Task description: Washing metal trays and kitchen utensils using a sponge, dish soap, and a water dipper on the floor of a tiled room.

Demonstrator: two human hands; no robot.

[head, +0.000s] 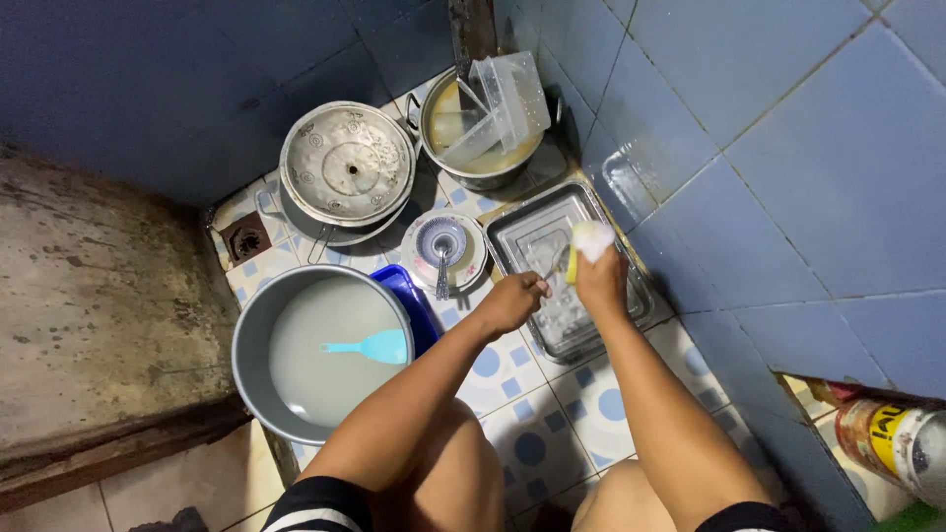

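Scrubbing: right hand (601,281) fingers grasped one sponge (591,239) | left hand (512,300) fingers clenched a utensil (555,266) | one steel tray (522,232) | two pots: spatula (370,346) in cloudy water, plastic tubs (507,99).

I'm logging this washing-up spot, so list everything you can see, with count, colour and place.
basin: 1, grey, cloudy water, left
spatula: 1, light blue, in basin
lidded pot: 1, metal, top centre
pot: 1, metal, top, holds clear containers
bowl: 1, on white plate, centre
tray: 1, metal, against wall
sponge: 1, yellow, sudsy
bottle: 1, lower right
left hand: over tray, holds thin utensil
right hand: grips sponge
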